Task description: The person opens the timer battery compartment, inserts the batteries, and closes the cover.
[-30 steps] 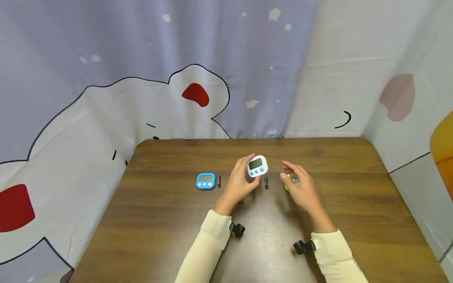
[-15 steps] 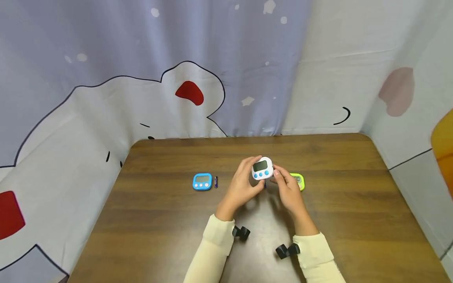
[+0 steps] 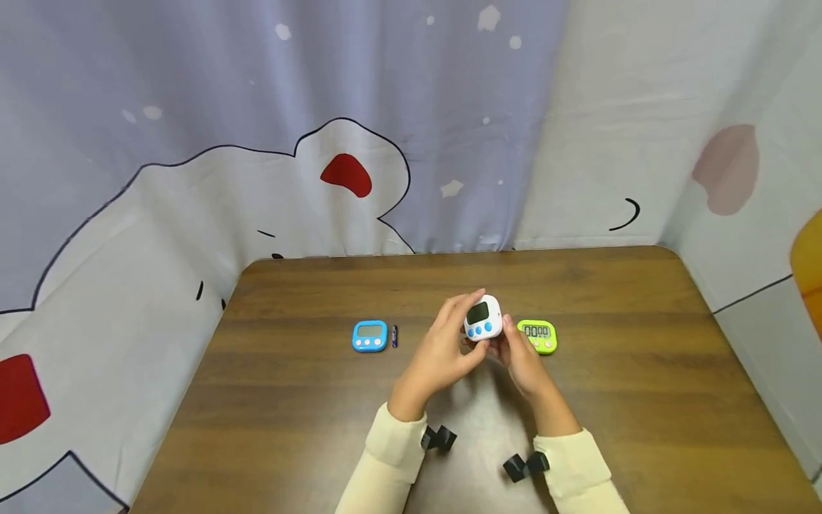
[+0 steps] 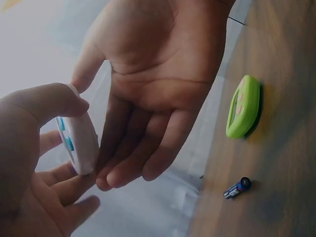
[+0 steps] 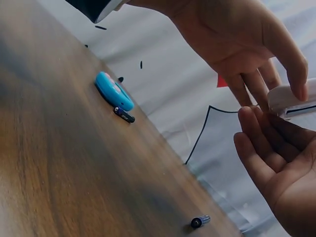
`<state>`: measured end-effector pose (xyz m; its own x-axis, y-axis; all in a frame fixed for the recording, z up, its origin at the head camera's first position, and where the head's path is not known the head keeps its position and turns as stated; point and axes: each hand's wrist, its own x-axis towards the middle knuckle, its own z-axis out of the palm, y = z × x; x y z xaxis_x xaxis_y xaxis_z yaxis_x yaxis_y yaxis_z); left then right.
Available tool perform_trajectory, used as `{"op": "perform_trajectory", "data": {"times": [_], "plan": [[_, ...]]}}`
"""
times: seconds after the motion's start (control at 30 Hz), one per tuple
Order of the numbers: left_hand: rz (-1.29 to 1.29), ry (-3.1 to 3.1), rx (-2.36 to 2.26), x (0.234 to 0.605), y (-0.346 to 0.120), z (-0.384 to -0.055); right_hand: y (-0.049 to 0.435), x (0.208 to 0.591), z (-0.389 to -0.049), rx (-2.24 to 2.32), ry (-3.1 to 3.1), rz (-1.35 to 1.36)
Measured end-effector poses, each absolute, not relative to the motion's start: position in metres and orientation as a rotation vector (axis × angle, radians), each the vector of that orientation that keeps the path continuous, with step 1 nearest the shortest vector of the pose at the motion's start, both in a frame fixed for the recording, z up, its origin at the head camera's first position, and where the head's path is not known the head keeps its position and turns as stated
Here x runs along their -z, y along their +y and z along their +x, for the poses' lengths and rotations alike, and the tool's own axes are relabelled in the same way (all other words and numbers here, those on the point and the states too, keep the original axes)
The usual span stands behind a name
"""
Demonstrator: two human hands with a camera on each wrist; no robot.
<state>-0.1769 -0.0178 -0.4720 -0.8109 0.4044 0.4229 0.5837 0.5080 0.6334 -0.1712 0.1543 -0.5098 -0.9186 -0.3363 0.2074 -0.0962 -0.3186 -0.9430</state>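
A white digital timer [image 3: 491,314] with a dark screen and blue buttons is held up above the table. My left hand [image 3: 442,357] grips it by its left side, thumb below and fingers above. My right hand [image 3: 531,371] holds its right side, thumb at the edge and fingertips behind its back. In the left wrist view, the timer [image 4: 81,140] stands edge-on between both hands, and its back is mostly hidden. A small dark battery [image 4: 237,188] lies on the table below; the hands cover it in the head view.
On the wooden table [image 3: 289,428] a blue timer [image 3: 369,336] lies left of the hands, with another battery [image 3: 394,336] beside it. A green timer [image 3: 539,337] showing digits lies just right of my right hand. A patterned curtain [image 3: 449,128] hangs behind the table.
My right hand has come in from the right, away from over the green timer, and taken hold of the white timer. The white timer has shifted right and a little lower.
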Motion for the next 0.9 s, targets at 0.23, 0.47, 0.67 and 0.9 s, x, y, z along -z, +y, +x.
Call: {"op": "perform_trajectory", "data": {"times": [0.23, 0.47, 0.67, 0.9], "plan": [[-0.892, -2.498, 1.167, 0.4728, -0.0205, -0.1763, 0.1541, 0.5092, -0.1680, 2.426, 1.568, -0.617], [-0.945, -2.442, 1.135, 0.4703, -0.0240, -0.1782, 0.1549, 0.5086, -0.1683, 2.431, 1.501, -0.683], [-0.923, -2.425, 1.182, 0.4697, -0.0247, -0.1804, 0.1550, 0.5066, -0.1673, 2.464, 1.493, -0.712], [-0.860, -2.413, 1.224, 0.4719, -0.0264, -0.1818, 0.1557, 0.5032, -0.1695, 2.458, 1.694, -0.472]]}}
